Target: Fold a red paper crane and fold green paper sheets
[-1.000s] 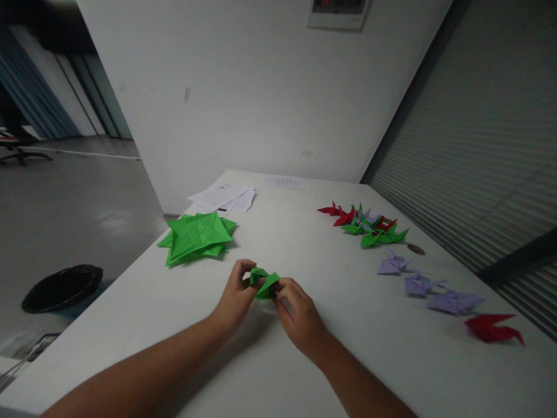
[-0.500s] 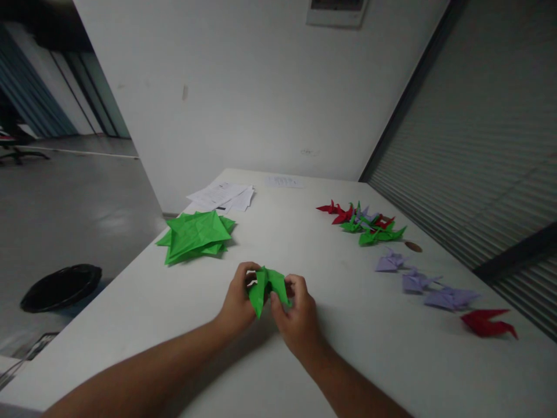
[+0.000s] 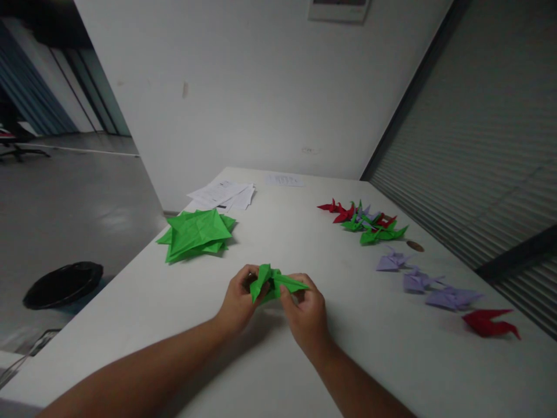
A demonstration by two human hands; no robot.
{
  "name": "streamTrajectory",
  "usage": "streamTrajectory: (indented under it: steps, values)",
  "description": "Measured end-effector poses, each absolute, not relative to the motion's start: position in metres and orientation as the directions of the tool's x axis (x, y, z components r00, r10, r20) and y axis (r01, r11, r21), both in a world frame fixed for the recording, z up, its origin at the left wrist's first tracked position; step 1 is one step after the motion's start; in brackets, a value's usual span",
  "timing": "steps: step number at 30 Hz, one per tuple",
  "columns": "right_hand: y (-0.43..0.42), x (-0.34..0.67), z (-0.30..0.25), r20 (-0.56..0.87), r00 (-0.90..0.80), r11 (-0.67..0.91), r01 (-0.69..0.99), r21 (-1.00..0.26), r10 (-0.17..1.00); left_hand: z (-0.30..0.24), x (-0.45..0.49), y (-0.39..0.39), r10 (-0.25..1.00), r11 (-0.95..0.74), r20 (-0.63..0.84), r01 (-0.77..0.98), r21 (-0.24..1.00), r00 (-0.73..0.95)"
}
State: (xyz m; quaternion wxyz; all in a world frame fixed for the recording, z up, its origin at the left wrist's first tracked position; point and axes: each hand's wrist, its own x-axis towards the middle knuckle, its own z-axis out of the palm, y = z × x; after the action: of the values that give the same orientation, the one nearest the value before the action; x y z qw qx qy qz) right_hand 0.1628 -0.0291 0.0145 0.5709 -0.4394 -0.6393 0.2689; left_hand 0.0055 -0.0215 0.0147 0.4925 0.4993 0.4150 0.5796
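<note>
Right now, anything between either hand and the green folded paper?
Nothing visible: the left hand and right hand both hold the green folded paper. The green sheets lie apart, farther left; the purple folded pieces lie off to the right.

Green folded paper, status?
Left hand and right hand both gripping green folded paper. Partly hidden by the grip. Green sheet pile ahead-left, apart from both hands.
</note>
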Motion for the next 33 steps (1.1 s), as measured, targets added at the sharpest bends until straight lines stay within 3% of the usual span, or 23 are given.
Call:
streamTrajectory:
  steps: [4, 7, 10, 15, 19, 24, 33]
  values:
    - [-0.033, 0.163, 0.018, 0.754, -0.097, 0.706, 0.445, -0.551, 0.650, 0.013, 0.004, -0.021, 0.981, -0.181, 0.188, -0.132, 0.975, 0.048]
    - [-0.037, 0.167, 0.022, 0.819, -0.242, 0.790, 0.501, -0.353, 0.520, 0.011, 0.003, -0.022, 0.980, -0.152, 0.176, -0.217, 0.964, 0.096]
    - [-0.037, 0.177, 0.027, 0.813, -0.343, 0.814, 0.524, -0.251, 0.471, 0.013, 0.001, -0.023, 0.960, -0.073, 0.165, -0.364, 0.929, 0.228]
    - [-0.032, 0.191, 0.031, 0.809, -0.415, 0.854, 0.485, -0.190, 0.416, 0.022, -0.005, -0.023, 0.869, 0.158, 0.160, -0.568, 0.808, 0.468]
    - [-0.029, 0.190, 0.027, 0.785, -0.461, 0.878, 0.429, -0.213, 0.415, 0.019, -0.006, -0.017, 0.916, 0.244, -0.007, -0.541, 0.805, 0.402]
    - [-0.029, 0.185, 0.024, 0.720, -0.444, 0.842, 0.357, -0.404, 0.534, 0.015, -0.006, -0.010, 0.964, 0.189, -0.058, -0.512, 0.838, 0.260]
    - [-0.023, 0.189, 0.026, 0.689, -0.113, 0.693, 0.236, -0.681, 0.716, 0.015, -0.008, -0.006, 0.970, 0.172, -0.058, -0.502, 0.848, 0.235]
